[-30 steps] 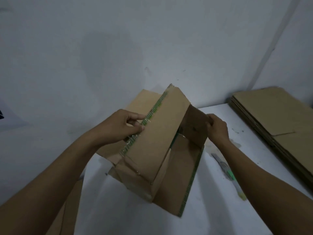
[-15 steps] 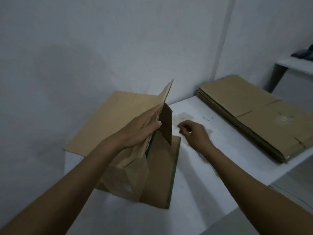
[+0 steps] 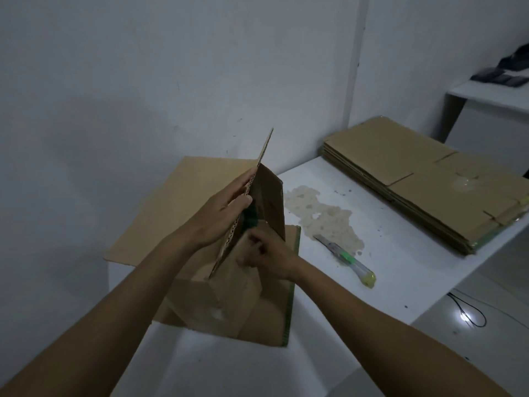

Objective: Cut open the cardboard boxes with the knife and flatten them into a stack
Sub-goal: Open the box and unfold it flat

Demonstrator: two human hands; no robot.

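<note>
Inside the box [image 3: 257,319] dives the right hand [image 3: 269,256], curled, hold unclear; left hand [image 3: 223,213] pinches the flap [image 3: 228,243] upright, flattening begins.

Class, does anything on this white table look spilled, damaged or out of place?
Yes: a blotchy yellowish stain spreads across the white table top beside the green-and-yellow utility knife, like a dried spill.
</note>
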